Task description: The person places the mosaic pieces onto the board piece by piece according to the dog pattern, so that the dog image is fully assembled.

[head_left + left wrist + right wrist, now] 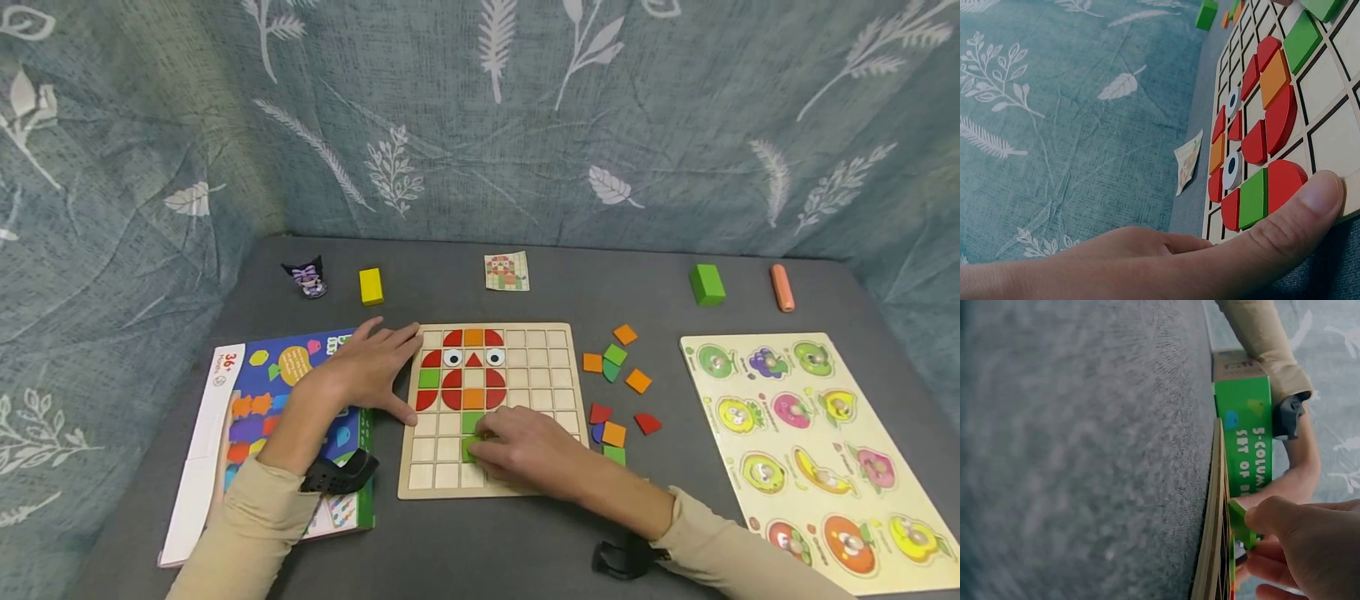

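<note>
A wooden grid board [540, 400] lies on the grey table, partly filled with red, orange and green tiles and two eye discs [453, 357]. My left hand [375, 371] rests along the board's left edge, fingers extended to its top corner and the thumb [1316, 200] lying at the rim. Over the lower middle of the grid, my right hand [528, 446] pinches a green square tile [1242, 524] between thumb and fingers. In the right wrist view this tile stands tilted against the board. Just above it in the column sits another green square [472, 422].
Loose orange, green, red and blue tiles [615, 434] lie right of the board. A colourful toy box [348, 508] is under my left forearm. A fruit puzzle board [712, 400] lies at right. Behind are a picture card [507, 272], blocks [707, 285] and a small figurine [309, 277].
</note>
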{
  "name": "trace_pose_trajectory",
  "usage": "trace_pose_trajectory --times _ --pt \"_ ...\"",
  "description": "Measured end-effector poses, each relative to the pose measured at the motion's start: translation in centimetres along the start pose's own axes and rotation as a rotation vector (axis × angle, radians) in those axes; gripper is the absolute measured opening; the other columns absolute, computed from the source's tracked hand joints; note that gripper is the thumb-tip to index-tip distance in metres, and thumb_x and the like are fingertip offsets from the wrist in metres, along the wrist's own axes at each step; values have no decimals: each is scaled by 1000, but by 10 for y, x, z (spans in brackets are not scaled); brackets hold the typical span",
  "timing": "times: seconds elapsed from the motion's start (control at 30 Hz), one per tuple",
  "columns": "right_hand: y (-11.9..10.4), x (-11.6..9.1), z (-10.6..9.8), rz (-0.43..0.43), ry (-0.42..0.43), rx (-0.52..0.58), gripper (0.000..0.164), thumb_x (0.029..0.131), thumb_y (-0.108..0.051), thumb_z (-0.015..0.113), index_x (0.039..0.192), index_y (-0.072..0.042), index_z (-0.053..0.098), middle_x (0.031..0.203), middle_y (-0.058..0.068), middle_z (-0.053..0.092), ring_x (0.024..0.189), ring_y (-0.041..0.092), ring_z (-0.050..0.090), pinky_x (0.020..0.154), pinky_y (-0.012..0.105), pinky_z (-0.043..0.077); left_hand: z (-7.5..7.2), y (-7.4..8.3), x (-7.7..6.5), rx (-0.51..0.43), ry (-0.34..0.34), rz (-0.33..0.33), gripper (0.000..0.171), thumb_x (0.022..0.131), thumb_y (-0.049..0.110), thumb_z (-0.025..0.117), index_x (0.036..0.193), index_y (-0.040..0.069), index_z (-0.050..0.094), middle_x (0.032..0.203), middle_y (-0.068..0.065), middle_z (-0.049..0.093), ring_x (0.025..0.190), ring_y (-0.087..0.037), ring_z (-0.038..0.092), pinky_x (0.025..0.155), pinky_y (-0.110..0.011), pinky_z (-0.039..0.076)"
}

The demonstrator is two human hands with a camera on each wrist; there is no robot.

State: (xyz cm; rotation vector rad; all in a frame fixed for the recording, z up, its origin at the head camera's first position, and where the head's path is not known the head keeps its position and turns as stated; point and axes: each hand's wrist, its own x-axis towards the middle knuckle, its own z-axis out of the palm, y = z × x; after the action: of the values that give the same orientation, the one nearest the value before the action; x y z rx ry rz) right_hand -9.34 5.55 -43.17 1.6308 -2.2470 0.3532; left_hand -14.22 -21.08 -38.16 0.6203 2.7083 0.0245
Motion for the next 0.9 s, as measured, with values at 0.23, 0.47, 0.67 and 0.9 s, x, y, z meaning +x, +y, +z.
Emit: trace_pose_trajectory --times 0.23,0.47,0.67,0.9 --pt "-2 3 3 29 -14 9 15 86 -21 73 101 -18 75 98 -3 65 85 10 59 75 19 53 1 -1 -2 8 8 0 112 68 65 76 150 1 33 159 -19 28 143 -37 34 122 -58 8" --pt "-3 3 2 31 -61 5 18 87 -22 73 104 -18 75 100 -2 64 86 10 59 77 19 53 1 0 -1 -1 15 9 112 68 65 76 150 1 33 159 -19 28 143 -38 34 122 -58 8" --pt "-3 3 0 32 -84 7 18 86 -20 73 104 -19 75 99 -3 65 87 10 58 78 19 53 1 1 0 -10 18 12 111 68 64 77 150 2 33 159 -19 28 143 -38 34 122 -58 8" --pt "-4 -1 0 28 -65 -40 17 89 -20 70 105 -21 74 103 -5 64 96 10 57 86 23 52 0 -1 0 -3 20 16 112 68 63 77 150 1 33 159 -19 27 143 -38 34 122 -58 8"
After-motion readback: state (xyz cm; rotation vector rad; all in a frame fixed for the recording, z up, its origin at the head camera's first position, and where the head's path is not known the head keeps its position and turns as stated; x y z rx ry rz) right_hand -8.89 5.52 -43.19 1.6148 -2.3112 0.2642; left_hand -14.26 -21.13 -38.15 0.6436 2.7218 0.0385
